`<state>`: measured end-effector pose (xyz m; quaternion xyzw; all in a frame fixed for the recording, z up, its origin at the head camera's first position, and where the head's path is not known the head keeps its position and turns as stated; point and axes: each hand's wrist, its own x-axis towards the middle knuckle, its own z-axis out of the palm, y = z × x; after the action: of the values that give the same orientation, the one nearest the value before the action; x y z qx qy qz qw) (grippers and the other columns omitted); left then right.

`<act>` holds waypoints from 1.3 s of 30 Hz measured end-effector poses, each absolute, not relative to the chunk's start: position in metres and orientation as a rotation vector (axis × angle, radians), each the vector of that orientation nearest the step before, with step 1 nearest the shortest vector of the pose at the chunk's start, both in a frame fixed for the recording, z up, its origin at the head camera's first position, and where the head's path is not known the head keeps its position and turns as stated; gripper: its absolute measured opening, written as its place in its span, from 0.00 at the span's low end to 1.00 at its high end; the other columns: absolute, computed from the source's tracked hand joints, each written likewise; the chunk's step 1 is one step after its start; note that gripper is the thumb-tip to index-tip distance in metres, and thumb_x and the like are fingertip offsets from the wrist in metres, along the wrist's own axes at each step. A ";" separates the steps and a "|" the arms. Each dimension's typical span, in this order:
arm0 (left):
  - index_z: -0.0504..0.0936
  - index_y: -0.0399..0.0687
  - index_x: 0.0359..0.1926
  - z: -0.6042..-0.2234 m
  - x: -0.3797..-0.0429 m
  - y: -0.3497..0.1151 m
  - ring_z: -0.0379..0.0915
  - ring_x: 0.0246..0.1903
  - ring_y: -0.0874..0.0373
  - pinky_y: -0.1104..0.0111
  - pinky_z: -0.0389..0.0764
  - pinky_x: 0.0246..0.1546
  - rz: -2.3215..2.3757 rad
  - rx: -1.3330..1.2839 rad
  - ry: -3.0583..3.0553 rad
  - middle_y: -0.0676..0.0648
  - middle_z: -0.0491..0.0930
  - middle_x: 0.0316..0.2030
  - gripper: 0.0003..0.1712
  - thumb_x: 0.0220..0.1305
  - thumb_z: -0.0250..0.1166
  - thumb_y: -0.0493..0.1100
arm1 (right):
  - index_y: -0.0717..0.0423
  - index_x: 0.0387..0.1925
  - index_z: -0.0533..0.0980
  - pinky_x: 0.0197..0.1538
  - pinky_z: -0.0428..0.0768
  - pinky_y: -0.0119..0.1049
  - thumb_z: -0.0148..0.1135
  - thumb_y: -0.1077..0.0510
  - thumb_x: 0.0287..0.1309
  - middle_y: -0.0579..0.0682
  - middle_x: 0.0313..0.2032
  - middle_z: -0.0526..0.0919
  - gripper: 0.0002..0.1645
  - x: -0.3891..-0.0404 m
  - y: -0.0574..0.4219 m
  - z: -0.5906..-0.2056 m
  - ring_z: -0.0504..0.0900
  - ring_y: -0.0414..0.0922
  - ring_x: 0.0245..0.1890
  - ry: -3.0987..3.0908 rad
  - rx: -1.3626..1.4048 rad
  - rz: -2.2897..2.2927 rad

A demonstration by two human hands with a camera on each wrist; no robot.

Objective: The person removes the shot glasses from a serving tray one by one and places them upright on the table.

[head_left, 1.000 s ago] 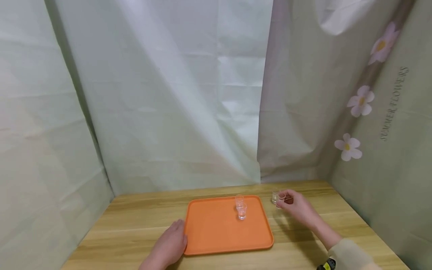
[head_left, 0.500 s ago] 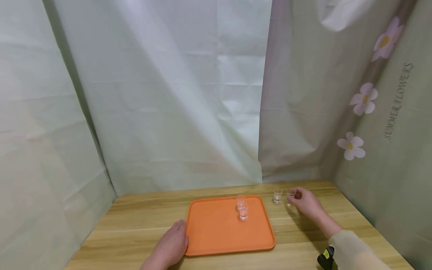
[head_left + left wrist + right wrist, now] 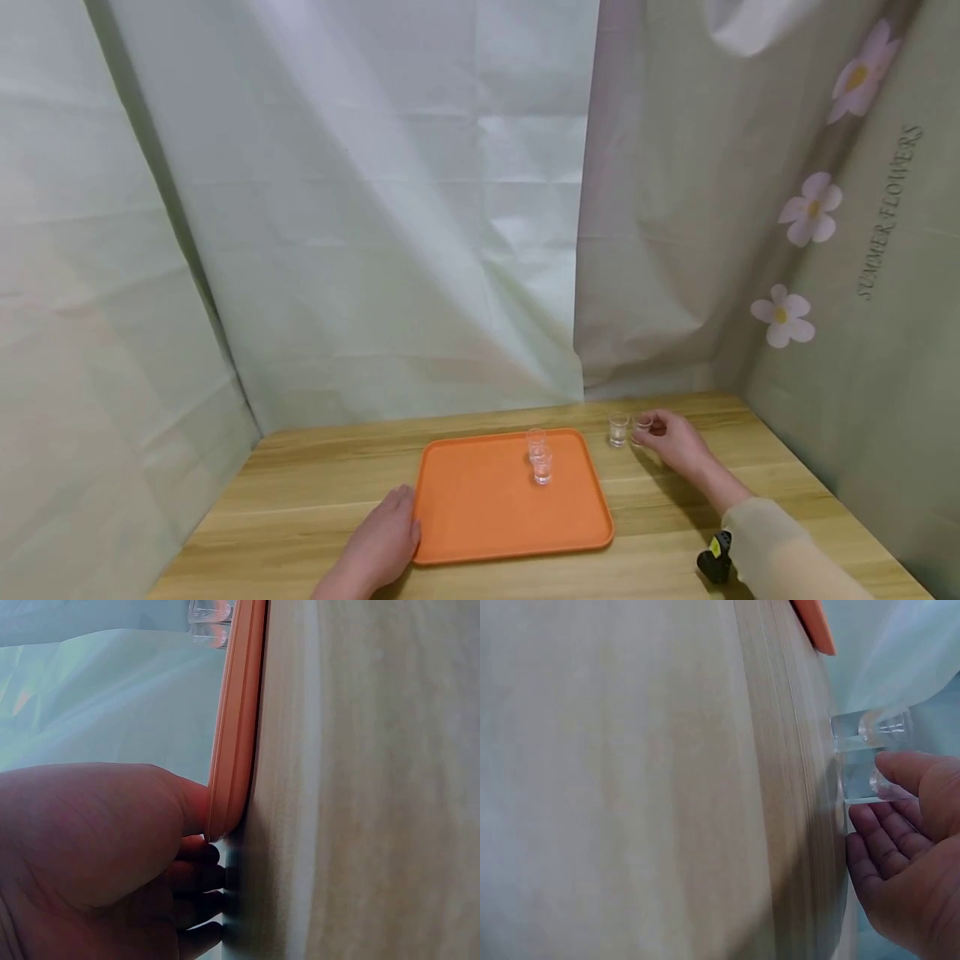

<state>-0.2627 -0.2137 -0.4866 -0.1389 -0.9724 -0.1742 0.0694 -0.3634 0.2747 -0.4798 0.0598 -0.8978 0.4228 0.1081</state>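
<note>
My right hand pinches a clear shot glass by its side, low at the back right of the table. Just left of it stands another shot glass, upright. In the right wrist view my thumb covers part of the held glass. At the left, my left hand grips the near left corner of an orange tray. There the thumb reaches over the rim while the fingers lie outside it. Two more shot glasses stand on the tray's right side, one partly behind the other.
Pale cloth hangs behind and at both sides of the wooden table. Printed flowers mark its right part. A black device is at my right wrist, by the sleeve.
My right hand has moved the held glass to the right, opening a gap from its neighbour, then slightly back left. The left hand stays at the tray.
</note>
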 end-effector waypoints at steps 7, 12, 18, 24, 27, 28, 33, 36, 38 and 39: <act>0.74 0.15 0.68 -0.488 -0.262 -0.218 0.71 0.71 0.24 0.36 0.71 0.75 -0.516 -0.428 -2.888 0.20 0.75 0.68 0.29 0.74 0.66 0.34 | 0.72 0.57 0.82 0.52 0.87 0.46 0.74 0.58 0.71 0.62 0.47 0.88 0.23 -0.373 0.273 -0.485 0.87 0.60 0.51 -2.630 0.235 1.253; 0.74 0.15 0.68 -0.486 -0.262 -0.218 0.70 0.71 0.24 0.36 0.71 0.75 -0.516 -0.431 -2.899 0.19 0.74 0.68 0.29 0.76 0.65 0.34 | 0.74 0.58 0.81 0.47 0.86 0.37 0.74 0.62 0.70 0.63 0.46 0.88 0.23 -0.373 0.273 -0.483 0.87 0.59 0.51 -2.622 0.231 1.286; 0.74 0.16 0.68 -0.486 -0.262 -0.215 0.70 0.71 0.24 0.36 0.71 0.75 -0.516 -0.432 -2.901 0.20 0.74 0.68 0.29 0.76 0.65 0.34 | 0.77 0.61 0.78 0.43 0.84 0.35 0.75 0.66 0.68 0.63 0.46 0.87 0.26 -0.368 0.272 -0.478 0.86 0.59 0.50 -2.648 0.228 1.318; 0.74 0.16 0.68 -0.488 -0.264 -0.214 0.70 0.71 0.24 0.36 0.71 0.75 -0.505 -0.441 -2.900 0.20 0.75 0.68 0.28 0.75 0.65 0.35 | 0.77 0.63 0.77 0.45 0.84 0.36 0.76 0.65 0.67 0.65 0.47 0.87 0.29 -0.366 0.271 -0.479 0.86 0.59 0.51 -2.648 0.209 1.345; 0.74 0.16 0.68 -0.487 -0.263 -0.214 0.70 0.71 0.24 0.36 0.71 0.75 -0.512 -0.437 -2.909 0.20 0.74 0.68 0.28 0.76 0.65 0.35 | 0.77 0.65 0.75 0.50 0.86 0.43 0.75 0.63 0.68 0.68 0.50 0.86 0.31 -0.363 0.271 -0.475 0.85 0.62 0.53 -2.669 0.197 1.323; 0.74 0.16 0.68 -0.486 -0.263 -0.213 0.70 0.72 0.25 0.36 0.71 0.75 -0.515 -0.434 -2.913 0.20 0.74 0.69 0.28 0.76 0.65 0.35 | 0.77 0.66 0.74 0.53 0.86 0.47 0.75 0.63 0.68 0.69 0.51 0.85 0.33 -0.361 0.270 -0.473 0.84 0.64 0.54 -2.674 0.191 1.320; 0.73 0.16 0.70 -0.483 -0.264 -0.212 0.68 0.73 0.25 0.37 0.69 0.77 -0.529 -0.419 -2.926 0.20 0.73 0.70 0.30 0.77 0.64 0.35 | 0.79 0.78 0.60 0.74 0.72 0.70 0.76 0.57 0.70 0.81 0.70 0.71 0.50 -0.355 0.266 -0.467 0.71 0.77 0.71 -2.720 0.174 1.253; 0.72 0.16 0.70 -0.484 -0.263 -0.212 0.68 0.73 0.25 0.37 0.68 0.77 -0.528 -0.404 -2.939 0.20 0.72 0.71 0.30 0.77 0.64 0.36 | 0.78 0.82 0.51 0.79 0.60 0.73 0.76 0.52 0.71 0.81 0.78 0.58 0.59 -0.350 0.260 -0.464 0.60 0.79 0.77 -2.741 0.161 1.197; 0.73 0.16 0.70 -0.485 -0.262 -0.212 0.68 0.73 0.25 0.37 0.68 0.77 -0.530 -0.406 -2.937 0.20 0.72 0.70 0.30 0.77 0.64 0.36 | 0.76 0.84 0.49 0.80 0.58 0.74 0.76 0.50 0.71 0.81 0.80 0.54 0.61 -0.344 0.256 -0.461 0.56 0.79 0.78 -2.735 0.160 1.176; 0.73 0.16 0.70 -0.485 -0.262 -0.211 0.68 0.73 0.25 0.37 0.69 0.77 -0.534 -0.410 -2.933 0.20 0.73 0.70 0.30 0.77 0.64 0.35 | 0.75 0.84 0.49 0.80 0.57 0.74 0.76 0.49 0.72 0.80 0.80 0.53 0.61 -0.341 0.254 -0.459 0.55 0.79 0.79 -2.724 0.165 1.177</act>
<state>-0.2616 -0.2114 -0.4854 -0.1361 -0.9725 -0.1771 0.0659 -0.3413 0.2536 -0.4592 0.0553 -0.9133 0.3946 0.0845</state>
